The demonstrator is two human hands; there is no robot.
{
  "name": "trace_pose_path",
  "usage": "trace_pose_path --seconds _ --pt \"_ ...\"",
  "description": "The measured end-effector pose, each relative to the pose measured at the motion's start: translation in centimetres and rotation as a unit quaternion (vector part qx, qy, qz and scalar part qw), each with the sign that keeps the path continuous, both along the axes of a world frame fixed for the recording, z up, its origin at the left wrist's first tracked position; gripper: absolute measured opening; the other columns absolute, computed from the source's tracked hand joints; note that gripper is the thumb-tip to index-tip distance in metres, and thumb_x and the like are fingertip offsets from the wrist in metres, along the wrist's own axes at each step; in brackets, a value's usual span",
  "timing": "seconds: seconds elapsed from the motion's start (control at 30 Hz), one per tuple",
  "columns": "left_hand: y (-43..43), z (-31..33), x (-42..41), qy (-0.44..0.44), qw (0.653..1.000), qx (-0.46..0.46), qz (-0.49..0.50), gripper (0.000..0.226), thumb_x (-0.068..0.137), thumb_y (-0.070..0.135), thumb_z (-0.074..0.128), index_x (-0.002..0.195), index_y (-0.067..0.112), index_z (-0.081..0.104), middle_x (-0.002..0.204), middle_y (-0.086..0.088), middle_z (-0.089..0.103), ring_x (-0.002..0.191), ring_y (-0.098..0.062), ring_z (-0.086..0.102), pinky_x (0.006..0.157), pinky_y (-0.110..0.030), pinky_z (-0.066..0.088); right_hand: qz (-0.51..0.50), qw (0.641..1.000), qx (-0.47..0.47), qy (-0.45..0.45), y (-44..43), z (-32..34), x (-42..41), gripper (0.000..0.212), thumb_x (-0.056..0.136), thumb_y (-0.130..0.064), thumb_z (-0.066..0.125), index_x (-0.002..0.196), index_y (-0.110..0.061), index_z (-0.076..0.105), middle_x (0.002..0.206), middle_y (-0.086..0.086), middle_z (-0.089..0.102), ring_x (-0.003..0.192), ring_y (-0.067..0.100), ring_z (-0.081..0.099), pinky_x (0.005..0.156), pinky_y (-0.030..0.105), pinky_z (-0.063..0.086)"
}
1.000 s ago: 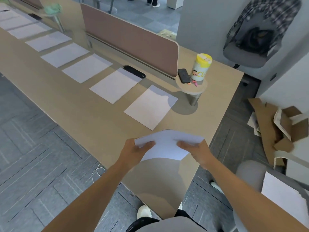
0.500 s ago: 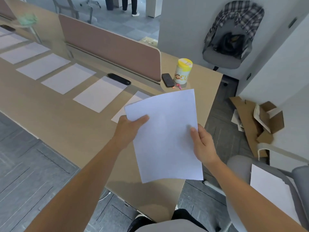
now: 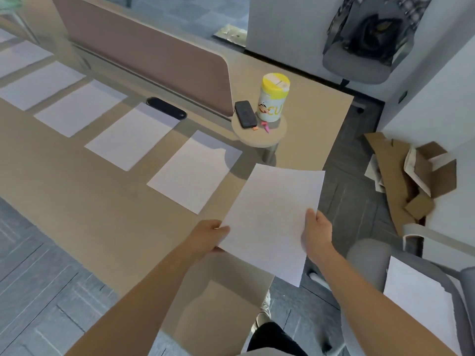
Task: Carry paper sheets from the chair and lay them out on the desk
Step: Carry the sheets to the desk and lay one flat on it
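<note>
Desk (image 3: 90, 201) edge hidden under sheet (image 3: 272, 222).

Left hand (image 3: 208, 237), right hand (image 3: 316, 235): pinch grips

both hands (image 3: 314, 233) holding sheet (image 3: 272, 219), above desk (image 3: 77, 191)

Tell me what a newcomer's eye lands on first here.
A white sheet, held at its sides by the left hand and right hand, hangs over the near end of the desk. Beyond it a row of sheets lies along the desk toward the left, and a yellow-lidded canister stands on a round shelf.
</note>
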State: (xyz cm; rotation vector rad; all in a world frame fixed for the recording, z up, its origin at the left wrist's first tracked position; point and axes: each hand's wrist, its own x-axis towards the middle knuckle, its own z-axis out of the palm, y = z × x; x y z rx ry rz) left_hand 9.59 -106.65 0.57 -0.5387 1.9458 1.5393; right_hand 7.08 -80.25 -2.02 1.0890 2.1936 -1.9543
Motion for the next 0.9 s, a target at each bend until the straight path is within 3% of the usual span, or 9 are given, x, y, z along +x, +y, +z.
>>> trace_pose_path --seconds 0.13,0.27,0.4,0.47,0.5,0.6,0.7,0.77,0.9 --pt "2.5 -3.0 -3.7 0.034 0.993 -0.117 -0.006 0.027 0.091 0.017 0.053 0.067 0.013 0.041 0.064 -0.005 0.039 0.054 -0.013 0.043 0.050 -0.023 0.045 0.025 0.998 0.007 -0.056 0.9 -3.3 -4.3 0.040 0.102 -0.020 0.042 0.066 -0.019 0.024 0.063 0.000 0.021 0.057 0.015 0.017 0.057 0.035 0.019" --pt "3.5 -6.1 -6.7 0.056 0.972 -0.220 -0.059 0.034 0.091 0.014 0.050 0.062 0.018 0.031 0.057 0.005 0.034 0.052 -0.011 0.034 0.055 -0.029 0.027 0.059 0.992 -0.016 -0.110 2.1 -5.3 -7.6 0.037 0.099 -0.025 0.044 0.066 -0.017 0.032 0.060 0.000 0.028 0.053 0.016 0.023 0.054 0.031 0.022" --pt "3.7 -7.7 -8.9 0.035 0.965 -0.258 -0.039 0.021 0.092 0.013 0.051 0.070 0.013 0.050 0.069 0.002 0.048 0.066 -0.017 0.045 0.060 -0.030 0.034 0.096 0.979 -0.069 -0.168 4.0 -6.7 -9.4 0.024 0.100 -0.024 0.047 0.079 -0.013 0.052 0.070 0.006 0.061 0.058 0.020 0.056 0.056 0.032 0.054" --pt "3.4 -8.1 -9.4 0.006 0.967 -0.253 0.027 0.007 0.092 0.020 0.058 0.091 0.016 0.064 0.087 0.004 0.058 0.084 -0.020 0.055 0.077 -0.033 0.047 0.089 0.972 -0.107 -0.191 4.9 -6.8 -10.0 0.019 0.102 -0.020 0.047 0.088 -0.012 0.057 0.076 0.006 0.067 0.057 0.017 0.065 0.058 0.032 0.060" --pt "3.2 -8.1 -9.2 -0.013 0.969 -0.230 0.083 0.004 0.088 0.022 0.062 0.088 0.019 0.064 0.087 0.003 0.060 0.084 -0.023 0.056 0.079 -0.036 0.048 0.092 0.968 -0.125 -0.200 5.2 -6.7 -10.3 0.019 0.103 -0.018 0.046 0.088 -0.011 0.057 0.075 0.007 0.065 0.051 0.014 0.064 0.055 0.031 0.060" --pt "3.1 -8.0 -8.2 -0.068 0.961 -0.139 0.231 0.026 0.079 0.016 0.064 0.061 0.020 0.045 0.066 -0.010 0.041 0.063 -0.023 0.039 0.061 -0.037 0.034 0.133 0.958 -0.122 -0.222 5.8 -6.6 -11.1 0.021 0.102 -0.013 0.043 0.086 -0.006 0.056 0.074 0.011 0.062 0.049 0.017 0.062 0.050 0.031 0.058" --pt "2.9 -8.3 -7.5 -0.111 0.927 -0.078 0.350 0.025 0.083 -0.009 0.059 0.065 0.007 0.053 0.071 -0.013 0.050 0.064 -0.025 0.048 0.066 -0.037 0.049 0.175 0.956 -0.073 -0.224 5.8 -6.5 -11.6 0.023 0.102 -0.012 0.042 0.088 0.000 0.057 0.079 0.018 0.064 0.066 0.029 0.065 0.068 0.046 0.062" --pt "2.8 -8.6 -7.5 -0.113 0.910 -0.079 0.390 0.019 0.083 -0.014 0.060 0.076 0.002 0.065 0.080 -0.016 0.065 0.073 -0.030 0.062 0.080 -0.044 0.058 0.203 0.952 -0.050 -0.223 5.7 -6.6 -11.9 0.025 0.102 -0.012 0.040 0.087 0.000 0.057 0.077 0.021 0.065 0.068 0.034 0.070 0.074 0.051 0.061" --pt "2.4 -8.8 -7.7 -0.103 0.904 -0.101 0.402 0.014 0.083 -0.010 0.067 0.083 0.004 0.070 0.083 -0.016 0.070 0.074 -0.031 0.067 0.083 -0.046 0.060 0.249 0.942 -0.012 -0.224 5.7 -6.8 -12.4 0.028 0.102 -0.013 0.039 0.086 0.001 0.057 0.078 0.024 0.068 0.065 0.032 0.073 0.072 0.051 0.061"
